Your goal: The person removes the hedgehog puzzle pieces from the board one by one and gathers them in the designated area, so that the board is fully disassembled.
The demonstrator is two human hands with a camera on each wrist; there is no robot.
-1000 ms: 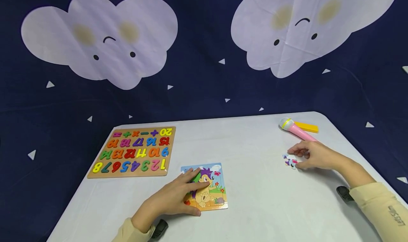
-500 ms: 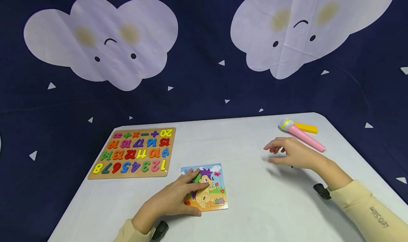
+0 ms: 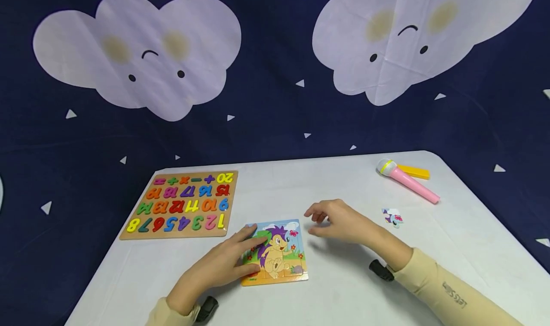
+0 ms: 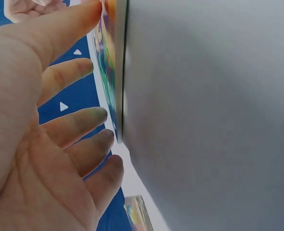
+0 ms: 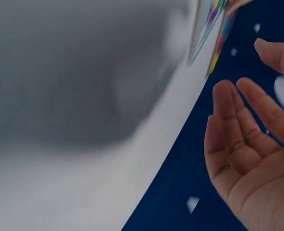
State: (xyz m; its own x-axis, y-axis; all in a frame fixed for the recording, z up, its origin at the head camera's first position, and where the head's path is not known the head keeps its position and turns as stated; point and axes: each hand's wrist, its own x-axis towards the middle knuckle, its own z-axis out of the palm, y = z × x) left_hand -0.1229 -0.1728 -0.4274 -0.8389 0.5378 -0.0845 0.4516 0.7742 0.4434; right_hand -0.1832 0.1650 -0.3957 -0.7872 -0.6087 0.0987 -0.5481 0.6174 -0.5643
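Note:
A square hedgehog puzzle (image 3: pixel 277 254) lies on the white table. The left hand (image 3: pixel 221 264) rests with spread fingers over its left side; in the left wrist view the thumb of that hand (image 4: pixel 50 139) reaches the puzzle's edge (image 4: pixel 114 57). Just right of the puzzle, the right hand (image 3: pixel 343 221) hovers over the table, fingers bent loosely and nothing between them; the right wrist view shows its palm (image 5: pixel 257 159) bare. Small picture piece or pieces (image 3: pixel 393 217) lie further right, away from both hands; their number cannot be told.
A wooden number board (image 3: pixel 180 205) lies at the back left of the table (image 3: pixel 301 183). At the back right are a pink microphone (image 3: pixel 408 180) and a yellow block (image 3: pixel 414 172). A dark blue cloth with clouds hangs behind the table.
The right hand has moved left from the small picture piece or pieces to beside the puzzle. The left hand has shifted slightly left, uncovering more of the hedgehog.

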